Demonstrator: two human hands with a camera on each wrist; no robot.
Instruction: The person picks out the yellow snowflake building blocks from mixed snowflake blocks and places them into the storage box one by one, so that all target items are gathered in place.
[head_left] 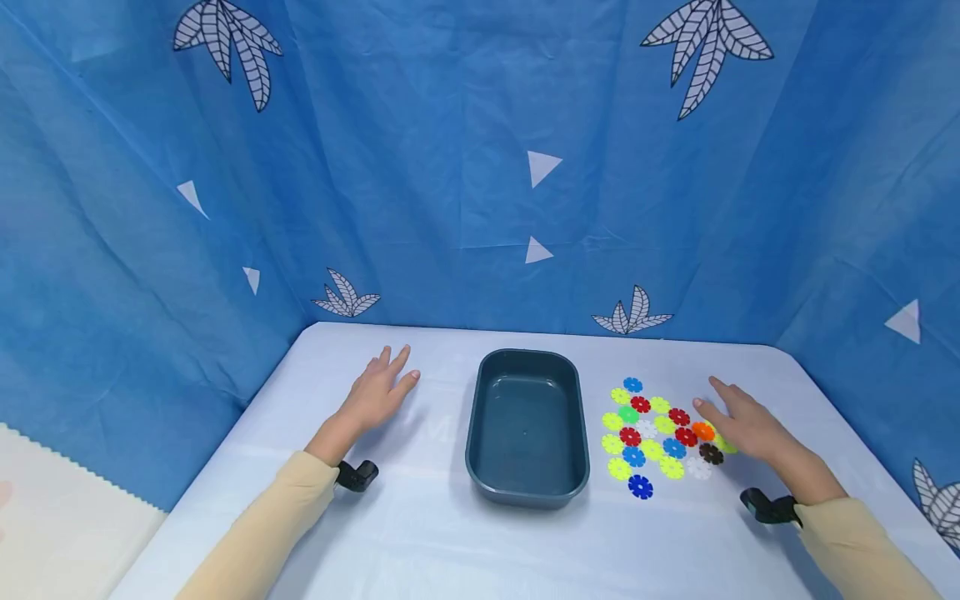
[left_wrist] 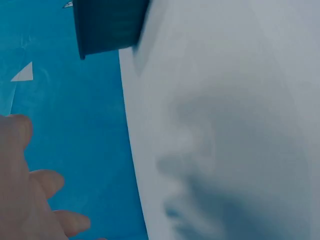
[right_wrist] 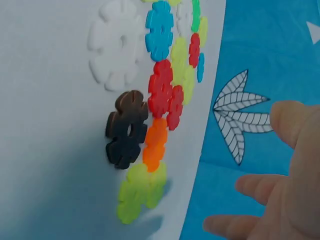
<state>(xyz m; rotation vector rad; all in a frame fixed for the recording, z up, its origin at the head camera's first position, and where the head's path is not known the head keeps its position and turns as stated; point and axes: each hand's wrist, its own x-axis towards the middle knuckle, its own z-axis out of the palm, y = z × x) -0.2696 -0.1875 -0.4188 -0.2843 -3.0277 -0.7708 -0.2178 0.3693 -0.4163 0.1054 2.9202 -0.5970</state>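
My left hand [head_left: 377,394] is held over the white table left of a dark blue-grey plastic tub [head_left: 527,417], fingers spread, nothing in it. On the tub's other side lie several flat, notched plastic flower discs [head_left: 652,451] in yellow, red, blue, green, white, orange and black. My right hand [head_left: 750,423] hovers at the right edge of these discs, fingers extended and holding nothing. Close below it are the orange disc [head_left: 702,431] and the black disc [head_left: 711,453]. In the right wrist view, the black disc [right_wrist: 127,130] and a white disc [right_wrist: 116,44] lie nearest the camera.
A blue cloth [head_left: 465,167] with leaf and triangle prints hangs behind and beside the table [head_left: 420,533]. A dark blue disc [head_left: 641,487] lies at the near end of the group. A cream surface with a scalloped edge [head_left: 67,517] shows at lower left.
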